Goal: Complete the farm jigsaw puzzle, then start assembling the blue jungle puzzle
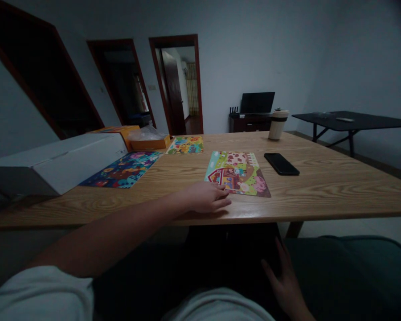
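Left hand (209,197): fingers were curled, slightly apart, at near-left corner of farm picture (243,174), which lay on wooden table (341,191). Right hand (284,283): fingers were spread over dark trousers (230,254). Phone (281,164) lay right of farm picture; blue picture (127,169) lay left, beside white box (80,156).

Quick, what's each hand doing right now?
Left hand: open, holding nothing visible, at the near edge of the farm picture.
Right hand: open, holding nothing visible, by the lap.

Left hand (211,197) at farm picture (239,173)
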`<state>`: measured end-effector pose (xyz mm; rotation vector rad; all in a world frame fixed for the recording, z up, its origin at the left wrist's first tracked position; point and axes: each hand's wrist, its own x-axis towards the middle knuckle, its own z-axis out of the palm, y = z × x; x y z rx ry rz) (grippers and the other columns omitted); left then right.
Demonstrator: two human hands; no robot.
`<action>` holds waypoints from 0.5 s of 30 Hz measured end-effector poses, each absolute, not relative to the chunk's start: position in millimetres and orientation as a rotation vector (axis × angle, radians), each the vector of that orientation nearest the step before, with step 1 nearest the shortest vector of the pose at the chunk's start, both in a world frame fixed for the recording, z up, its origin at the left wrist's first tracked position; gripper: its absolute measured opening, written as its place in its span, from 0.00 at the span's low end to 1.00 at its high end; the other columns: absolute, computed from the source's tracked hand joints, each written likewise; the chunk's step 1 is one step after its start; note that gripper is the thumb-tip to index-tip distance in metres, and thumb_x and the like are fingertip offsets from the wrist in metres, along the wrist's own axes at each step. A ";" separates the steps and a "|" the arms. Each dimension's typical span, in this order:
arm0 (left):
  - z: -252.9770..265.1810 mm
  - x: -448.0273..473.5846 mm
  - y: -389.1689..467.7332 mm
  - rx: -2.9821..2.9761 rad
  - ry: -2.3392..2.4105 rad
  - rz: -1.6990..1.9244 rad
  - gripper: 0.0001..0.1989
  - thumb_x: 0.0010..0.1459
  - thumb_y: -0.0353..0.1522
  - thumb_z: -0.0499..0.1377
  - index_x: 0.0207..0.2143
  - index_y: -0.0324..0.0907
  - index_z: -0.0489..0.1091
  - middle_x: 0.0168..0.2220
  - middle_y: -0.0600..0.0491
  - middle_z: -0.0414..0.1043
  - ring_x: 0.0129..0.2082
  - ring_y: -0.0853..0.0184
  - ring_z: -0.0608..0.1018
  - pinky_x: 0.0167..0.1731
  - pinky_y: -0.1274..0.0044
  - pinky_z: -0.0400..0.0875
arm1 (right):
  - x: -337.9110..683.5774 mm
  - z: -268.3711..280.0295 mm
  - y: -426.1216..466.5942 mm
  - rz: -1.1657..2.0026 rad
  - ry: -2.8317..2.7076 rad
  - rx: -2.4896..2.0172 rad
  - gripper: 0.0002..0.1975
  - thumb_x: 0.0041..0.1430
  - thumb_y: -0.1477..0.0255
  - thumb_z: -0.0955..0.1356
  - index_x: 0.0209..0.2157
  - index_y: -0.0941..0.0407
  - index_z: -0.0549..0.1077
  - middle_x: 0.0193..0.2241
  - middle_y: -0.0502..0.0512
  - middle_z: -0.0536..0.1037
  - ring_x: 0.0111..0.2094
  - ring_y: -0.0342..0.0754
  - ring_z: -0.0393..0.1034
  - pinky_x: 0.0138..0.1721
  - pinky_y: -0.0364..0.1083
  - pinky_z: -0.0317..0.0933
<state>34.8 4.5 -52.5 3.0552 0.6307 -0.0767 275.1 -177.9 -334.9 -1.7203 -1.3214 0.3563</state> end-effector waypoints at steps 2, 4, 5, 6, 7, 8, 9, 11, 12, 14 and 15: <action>-54.8 42.6 14.4 3.042 0.680 -0.087 0.29 0.69 0.48 0.40 0.58 0.42 0.67 0.57 0.45 0.70 0.55 0.58 0.72 0.52 0.71 0.63 | 275.3 -334.2 -178.2 0.349 -1.319 -1.721 0.38 0.62 0.55 0.64 0.68 0.51 0.48 0.68 0.61 0.50 0.68 0.60 0.45 0.63 0.62 0.47; -57.1 50.9 28.1 3.036 0.730 -0.101 0.30 0.68 0.49 0.40 0.58 0.43 0.67 0.59 0.45 0.68 0.55 0.58 0.71 0.53 0.71 0.62 | 276.2 -334.4 -178.1 0.349 -1.321 -1.717 0.38 0.62 0.55 0.63 0.69 0.51 0.48 0.68 0.60 0.50 0.68 0.59 0.44 0.64 0.62 0.47; -58.2 55.4 36.7 3.034 0.755 -0.112 0.30 0.68 0.50 0.40 0.59 0.43 0.66 0.60 0.45 0.67 0.56 0.58 0.71 0.53 0.71 0.62 | 276.8 -334.8 -177.9 0.352 -1.322 -1.715 0.39 0.62 0.55 0.63 0.69 0.51 0.47 0.68 0.60 0.50 0.68 0.59 0.44 0.64 0.62 0.47; -59.2 60.3 46.5 3.028 0.781 -0.124 0.31 0.68 0.50 0.39 0.59 0.43 0.66 0.61 0.45 0.66 0.56 0.57 0.71 0.53 0.70 0.61 | 277.3 -335.4 -177.9 0.355 -1.322 -1.713 0.39 0.62 0.55 0.63 0.69 0.51 0.47 0.68 0.61 0.50 0.68 0.59 0.44 0.64 0.62 0.47; -60.2 65.4 57.5 3.019 0.808 -0.141 0.31 0.67 0.50 0.39 0.60 0.43 0.65 0.62 0.44 0.64 0.57 0.57 0.70 0.54 0.70 0.61 | 277.6 -335.9 -178.1 0.357 -1.317 -1.713 0.39 0.62 0.54 0.63 0.69 0.51 0.47 0.68 0.61 0.49 0.68 0.59 0.44 0.64 0.62 0.47; -61.2 70.8 69.7 3.006 0.841 -0.163 0.32 0.67 0.51 0.38 0.61 0.43 0.64 0.62 0.44 0.63 0.57 0.57 0.70 0.54 0.70 0.61 | 277.6 -336.4 -178.4 0.358 -1.309 -1.715 0.38 0.62 0.54 0.63 0.69 0.51 0.47 0.68 0.61 0.49 0.68 0.59 0.44 0.64 0.63 0.47; -62.2 76.2 82.8 2.991 0.887 -0.174 0.33 0.67 0.51 0.38 0.62 0.42 0.63 0.62 0.43 0.63 0.57 0.56 0.69 0.55 0.69 0.61 | 277.4 -336.7 -179.1 0.359 -1.298 -1.719 0.38 0.62 0.54 0.63 0.68 0.51 0.48 0.68 0.61 0.49 0.68 0.59 0.44 0.64 0.63 0.47; -63.9 87.0 110.8 2.954 0.932 -0.206 0.34 0.67 0.52 0.36 0.63 0.42 0.61 0.61 0.42 0.65 0.56 0.56 0.70 0.54 0.69 0.61 | 276.7 -337.0 -181.5 0.359 -1.282 -1.726 0.38 0.62 0.54 0.63 0.68 0.52 0.48 0.68 0.61 0.49 0.68 0.60 0.44 0.64 0.63 0.46; -64.7 92.0 125.1 2.935 0.984 -0.203 0.35 0.67 0.52 0.36 0.63 0.43 0.61 0.60 0.43 0.66 0.56 0.56 0.70 0.54 0.69 0.61 | 276.4 -337.0 -183.1 0.354 -1.275 -1.730 0.38 0.62 0.54 0.63 0.68 0.52 0.48 0.68 0.61 0.49 0.68 0.60 0.44 0.64 0.64 0.46; -65.7 100.5 153.0 2.918 1.045 -0.200 0.35 0.66 0.52 0.36 0.62 0.41 0.62 0.61 0.43 0.65 0.58 0.55 0.69 0.56 0.69 0.60 | 276.6 -337.9 -187.2 0.344 -1.268 -1.735 0.38 0.62 0.54 0.63 0.68 0.52 0.49 0.68 0.62 0.50 0.68 0.61 0.45 0.64 0.64 0.46; -66.0 103.8 166.2 2.903 1.067 -0.208 0.34 0.67 0.51 0.36 0.63 0.41 0.61 0.61 0.43 0.65 0.58 0.56 0.69 0.56 0.69 0.60 | 277.4 -339.2 -189.4 0.340 -1.264 -1.739 0.38 0.62 0.55 0.63 0.68 0.52 0.49 0.68 0.62 0.50 0.67 0.61 0.45 0.64 0.64 0.46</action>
